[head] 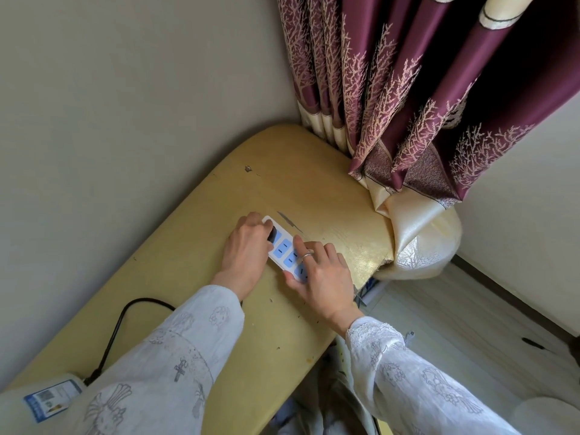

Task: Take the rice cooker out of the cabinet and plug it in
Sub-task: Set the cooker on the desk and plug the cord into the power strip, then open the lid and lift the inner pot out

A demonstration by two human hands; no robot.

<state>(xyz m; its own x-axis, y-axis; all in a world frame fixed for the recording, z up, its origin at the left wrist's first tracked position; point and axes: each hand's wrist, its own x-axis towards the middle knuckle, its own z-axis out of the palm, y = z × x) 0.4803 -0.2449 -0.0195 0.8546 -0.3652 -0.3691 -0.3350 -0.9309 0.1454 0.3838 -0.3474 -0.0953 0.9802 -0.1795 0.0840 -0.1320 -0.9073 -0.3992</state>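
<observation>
Power strip (287,252), white with blue sockets, on yellow bench (201,265).
Left hand (248,251) fingers pinch black plug (272,235) at far socket; right hand (323,274) fingers spread, pressing strip's near end. Black cord (116,331) runs near-left.

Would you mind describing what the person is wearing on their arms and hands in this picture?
Both arms are in long, loose sleeves of thin white fabric with faint grey printed motifs. The right sleeve ends in a lace-trimmed cuff; the left sleeve ends in a plain cuff. The right hand wears a thin silver ring; the left hand is bare.
</observation>
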